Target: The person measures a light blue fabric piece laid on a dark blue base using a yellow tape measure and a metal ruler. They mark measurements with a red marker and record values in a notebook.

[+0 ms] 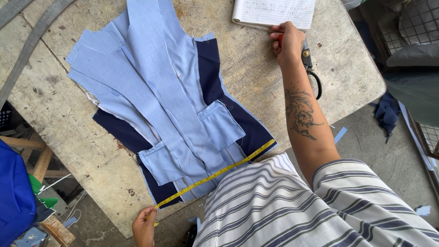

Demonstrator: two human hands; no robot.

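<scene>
Light blue cut fabric pieces point(155, 91) lie stacked on dark navy cloth point(210, 73) on a worn table point(256, 77). A yellow tape measure point(215, 174) runs taut across the near end of the fabric. My left hand point(144, 226) pinches its end at the table's near edge. My right hand point(288, 41) is stretched to the far side of the table, fingers closed on a small red object beside a lined notebook point(274, 11). It rests over black-handled scissors point(311, 68).
A grey strap point(27, 45) crosses the table's left corner. Wooden stool parts and a blue bag point(16, 192) sit on the floor at left. Wire cages point(416, 23) and dark cloth scraps point(386, 112) are at right.
</scene>
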